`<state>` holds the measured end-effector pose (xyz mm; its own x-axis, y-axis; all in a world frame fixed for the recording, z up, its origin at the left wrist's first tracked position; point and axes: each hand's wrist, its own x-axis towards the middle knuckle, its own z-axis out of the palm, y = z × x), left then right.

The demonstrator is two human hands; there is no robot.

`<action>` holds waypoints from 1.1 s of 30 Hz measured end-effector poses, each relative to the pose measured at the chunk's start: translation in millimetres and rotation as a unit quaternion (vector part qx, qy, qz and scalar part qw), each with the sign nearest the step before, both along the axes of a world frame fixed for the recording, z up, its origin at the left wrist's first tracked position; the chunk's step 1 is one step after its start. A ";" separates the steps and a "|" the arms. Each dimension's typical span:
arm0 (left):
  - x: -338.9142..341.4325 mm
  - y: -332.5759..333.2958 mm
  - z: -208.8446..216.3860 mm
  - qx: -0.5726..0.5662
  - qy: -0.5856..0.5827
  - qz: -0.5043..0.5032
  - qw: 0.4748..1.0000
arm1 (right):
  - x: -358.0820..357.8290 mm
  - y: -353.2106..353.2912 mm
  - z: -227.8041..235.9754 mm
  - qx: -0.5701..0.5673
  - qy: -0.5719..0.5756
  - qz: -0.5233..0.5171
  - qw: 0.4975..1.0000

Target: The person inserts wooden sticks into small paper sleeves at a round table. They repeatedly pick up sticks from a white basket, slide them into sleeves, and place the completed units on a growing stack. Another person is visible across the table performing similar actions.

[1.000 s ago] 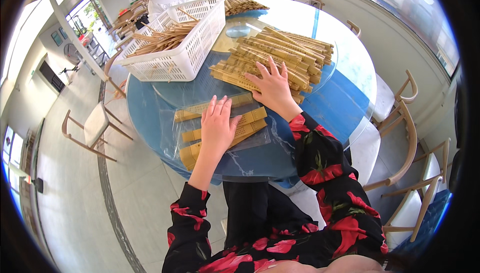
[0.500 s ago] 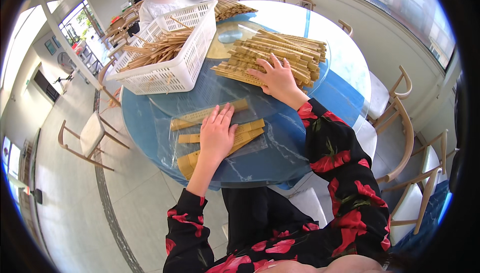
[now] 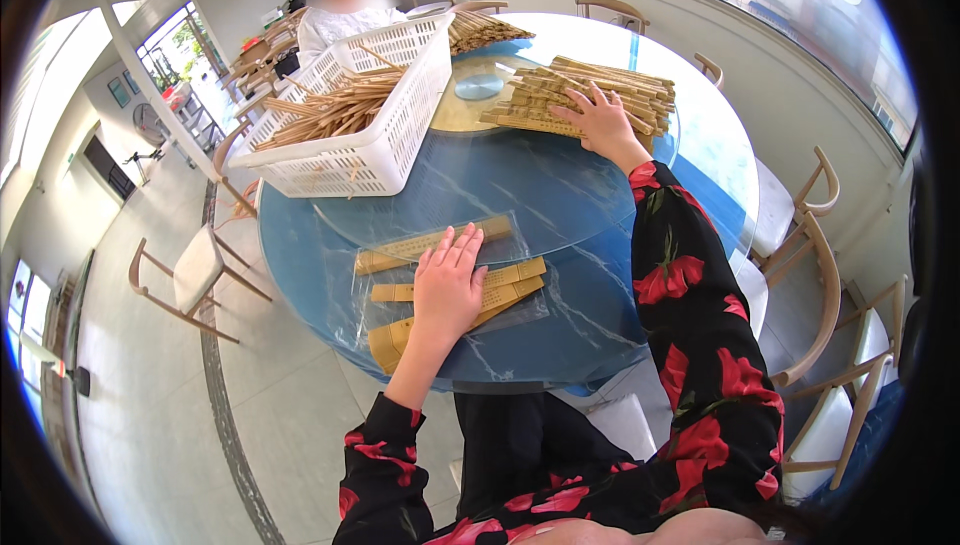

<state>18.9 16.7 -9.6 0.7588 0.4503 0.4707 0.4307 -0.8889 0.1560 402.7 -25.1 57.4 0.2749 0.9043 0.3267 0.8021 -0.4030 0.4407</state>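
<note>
My left hand point(image 3: 450, 290) lies flat, fingers stretched, over several flat tan strips point(image 3: 392, 253) with small dark print. These strips rest on a clear plastic film point(image 3: 521, 237) near the table's front edge; my palm hides part of them. Farther off to the right, my right hand point(image 3: 608, 125) is spread on a large pile of similar tan strips point(image 3: 535, 100). Its fingers are apart on the top of the pile, and I see nothing gripped in them.
A white slotted plastic basket point(image 3: 330, 182) full of thin wooden sticks point(image 3: 345, 110) stands on the left of the round blue marbled table point(image 3: 500, 345). Another tan bundle point(image 3: 480, 33) lies behind it. A person point(image 3: 350, 25) sits across. Wooden chairs point(image 3: 200, 275) surround the table.
My right hand has slid farther away, toward the far part of the pile, and the pile has shifted away too. The left hand stays on the strips. The whole view has shifted slightly.
</note>
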 end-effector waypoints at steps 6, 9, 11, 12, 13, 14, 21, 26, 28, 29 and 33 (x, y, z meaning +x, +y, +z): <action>0.7 -0.7 -2.1 0.005 -0.007 -0.001 1.000 | 18.4 0.4 -2.6 -0.023 -0.004 0.019 1.000; 1.3 0.2 -3.9 0.007 -0.013 -0.004 1.000 | 6.6 -12.2 -3.1 -0.015 0.041 0.014 0.999; -3.6 3.6 -4.7 0.011 -0.016 0.006 1.000 | -18.7 -11.5 -3.2 -0.006 0.040 0.031 0.999; 0.3 2.9 -5.4 0.012 -0.020 0.001 1.000 | -15.6 -17.5 -11.8 0.006 0.035 0.043 0.998; 4.8 1.6 -6.4 0.014 -0.024 -0.006 1.000 | -9.3 -24.5 -21.3 0.018 0.029 0.052 0.998; 9.7 0.2 -7.0 0.014 -0.028 -0.014 0.999 | -2.5 -30.7 -29.5 0.008 0.045 0.039 0.998; 9.6 6.1 -10.1 0.018 -0.034 0.001 0.999 | -81.7 -29.6 -33.9 0.164 0.122 0.130 0.970; 11.0 8.4 -1.9 0.021 -0.009 -0.009 1.000 | -169.8 -44.2 -47.1 0.176 0.244 0.274 0.914; 6.4 16.8 12.1 -0.005 0.011 -0.022 1.000 | -186.1 -42.3 -49.4 0.182 0.270 0.304 0.895; 4.2 23.8 21.4 -0.013 0.004 -0.032 0.999 | -189.9 -41.5 -48.7 0.188 0.276 0.312 0.890; 7.6 38.6 83.3 -0.007 -0.104 -0.078 0.991 | -187.8 -51.7 -44.7 0.191 0.312 0.314 0.876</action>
